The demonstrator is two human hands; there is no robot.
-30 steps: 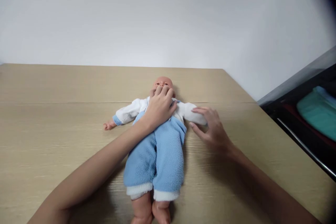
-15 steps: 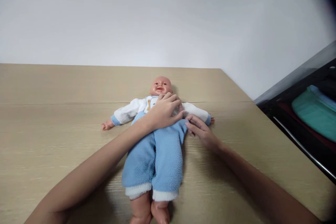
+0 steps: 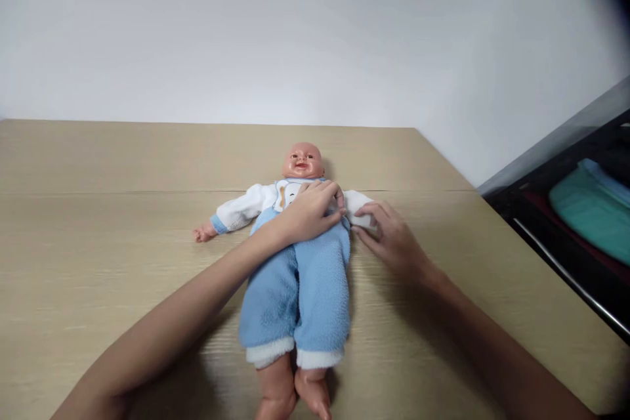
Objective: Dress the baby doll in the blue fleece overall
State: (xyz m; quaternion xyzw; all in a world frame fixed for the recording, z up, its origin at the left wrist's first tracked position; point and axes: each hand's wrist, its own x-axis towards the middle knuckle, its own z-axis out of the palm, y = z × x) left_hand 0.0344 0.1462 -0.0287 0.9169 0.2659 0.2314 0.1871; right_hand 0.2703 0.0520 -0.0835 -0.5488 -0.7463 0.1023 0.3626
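On the wooden counter (image 3: 98, 243), the left hand (image 3: 310, 213) lies open on the fuzzy doll (image 3: 305, 289), and the right hand (image 3: 394, 239) pinches its soft white sleeve (image 3: 356, 199).

Left of our left hand (image 3: 312, 210) the table (image 3: 98, 256) lies bare, except for the doll (image 3: 300, 289)'s outstretched arm, which bars a low pass just beside the wrist. Beyond both hands only the doll's head breaks the tabletop before the wall (image 3: 295, 33). Between the hands there is no usable gap: they nearly meet over the doll's shoulder. Right of our right hand (image 3: 388, 239) open wood runs to the table edge; past it a dark shelf unit (image 3: 531, 200) with a metal rail (image 3: 566, 271) and teal cloth (image 3: 590, 210) blocks a wide sweep. Toward us, the doll's legs lie between our forearms.
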